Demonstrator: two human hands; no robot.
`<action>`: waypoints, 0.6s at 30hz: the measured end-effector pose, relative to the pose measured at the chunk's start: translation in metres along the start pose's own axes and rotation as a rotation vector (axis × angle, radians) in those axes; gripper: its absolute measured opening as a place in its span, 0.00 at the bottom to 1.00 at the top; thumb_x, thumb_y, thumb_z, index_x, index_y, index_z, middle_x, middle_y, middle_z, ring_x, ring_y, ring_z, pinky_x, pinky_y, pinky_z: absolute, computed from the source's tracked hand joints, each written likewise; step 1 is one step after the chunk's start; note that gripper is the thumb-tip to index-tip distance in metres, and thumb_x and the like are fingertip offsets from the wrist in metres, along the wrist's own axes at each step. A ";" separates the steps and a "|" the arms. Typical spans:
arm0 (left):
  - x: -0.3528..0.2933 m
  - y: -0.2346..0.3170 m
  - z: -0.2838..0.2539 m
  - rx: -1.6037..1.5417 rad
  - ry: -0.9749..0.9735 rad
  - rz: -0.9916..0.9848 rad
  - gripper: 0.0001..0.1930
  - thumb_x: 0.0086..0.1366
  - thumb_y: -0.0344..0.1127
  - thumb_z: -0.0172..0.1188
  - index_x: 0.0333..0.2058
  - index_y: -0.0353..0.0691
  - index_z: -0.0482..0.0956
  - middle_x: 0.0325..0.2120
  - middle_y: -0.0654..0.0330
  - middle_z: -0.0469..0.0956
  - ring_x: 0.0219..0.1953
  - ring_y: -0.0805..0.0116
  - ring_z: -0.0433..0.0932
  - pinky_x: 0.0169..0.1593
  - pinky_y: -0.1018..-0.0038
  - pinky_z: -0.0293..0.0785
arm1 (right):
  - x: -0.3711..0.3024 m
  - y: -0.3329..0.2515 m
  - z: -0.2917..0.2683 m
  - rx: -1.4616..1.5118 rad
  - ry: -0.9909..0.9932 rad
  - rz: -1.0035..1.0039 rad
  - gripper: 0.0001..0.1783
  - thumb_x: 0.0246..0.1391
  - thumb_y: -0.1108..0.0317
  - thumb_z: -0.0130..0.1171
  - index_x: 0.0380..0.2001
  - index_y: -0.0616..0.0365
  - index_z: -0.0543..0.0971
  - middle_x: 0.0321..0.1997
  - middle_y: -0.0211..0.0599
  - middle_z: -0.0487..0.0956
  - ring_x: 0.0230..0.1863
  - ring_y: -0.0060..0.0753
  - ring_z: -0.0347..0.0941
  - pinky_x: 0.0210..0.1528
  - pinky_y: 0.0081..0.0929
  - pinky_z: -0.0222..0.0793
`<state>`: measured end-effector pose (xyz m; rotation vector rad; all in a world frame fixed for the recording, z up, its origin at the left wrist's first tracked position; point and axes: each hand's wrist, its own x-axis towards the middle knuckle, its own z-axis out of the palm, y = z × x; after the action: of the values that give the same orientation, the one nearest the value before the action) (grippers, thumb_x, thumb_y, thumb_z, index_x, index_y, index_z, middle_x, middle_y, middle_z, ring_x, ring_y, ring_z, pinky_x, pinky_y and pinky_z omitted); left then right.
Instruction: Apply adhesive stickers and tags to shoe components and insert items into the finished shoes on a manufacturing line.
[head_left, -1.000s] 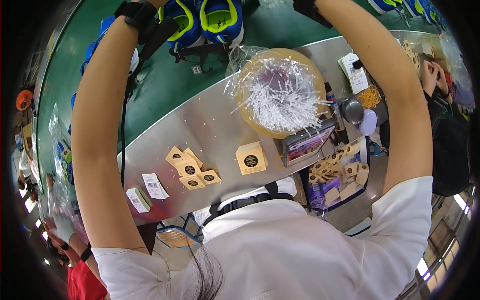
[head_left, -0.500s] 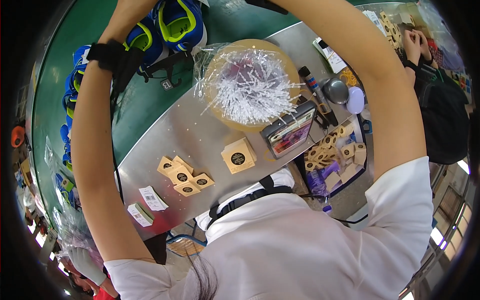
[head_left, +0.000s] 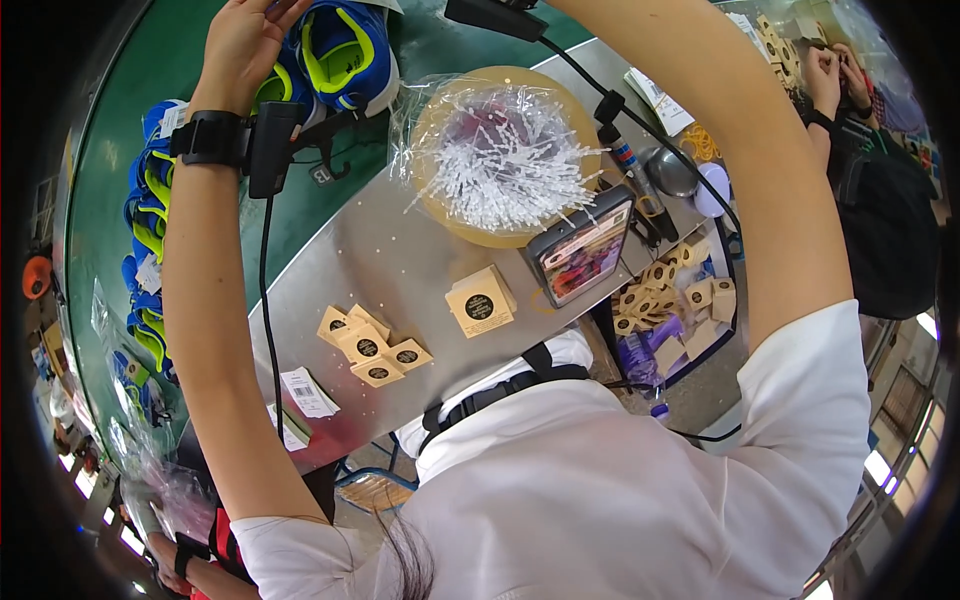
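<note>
At the top edge, my left hand [head_left: 245, 48] is beside a pair of blue shoes with lime lining; its fingertips are partly cut off by the frame, so its grip is unclear. The nearer shoe [head_left: 345, 60] stands toe away on the green surface, its mate [head_left: 283, 85] partly behind my wrist. A black plastic hanger [head_left: 325, 140] lies below them. My right forearm runs out past the top edge, and that hand is out of the picture. A round tan dish [head_left: 430, 205] holds a bundle of white tag strings [head_left: 510, 165] in a clear bag.
On the metal table [head_left: 350, 245] lie kraft tags [head_left: 370, 348], a tag stack [head_left: 480, 303], white labels [head_left: 308, 392] and a propped phone [head_left: 582, 250]. A bin [head_left: 690, 372] of tags sits below. More blue shoes [head_left: 150, 215] line the left. Co-workers' hands [head_left: 825, 80] show upper right.
My left hand has come lower into view and its wrist has turned, showing the black strap box. A black cable now crosses by my right arm. The co-worker's arm at lower left has shifted.
</note>
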<state>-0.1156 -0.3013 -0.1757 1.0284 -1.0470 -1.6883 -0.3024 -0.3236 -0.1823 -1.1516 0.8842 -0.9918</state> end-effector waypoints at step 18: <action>0.041 -0.008 -0.079 0.059 -0.216 -0.121 0.15 0.64 0.30 0.56 0.46 0.29 0.70 0.37 0.56 0.75 0.38 0.74 0.76 0.42 0.84 0.75 | -0.010 -0.001 0.022 0.068 -0.116 -0.017 0.10 0.47 0.79 0.61 0.35 0.66 0.74 0.32 0.44 0.78 0.29 0.35 0.78 0.31 0.28 0.78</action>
<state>-0.0556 -0.3547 -0.2152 0.9792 -1.2000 -1.9095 -0.2851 -0.3074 -0.1761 -1.1491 0.7442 -0.9515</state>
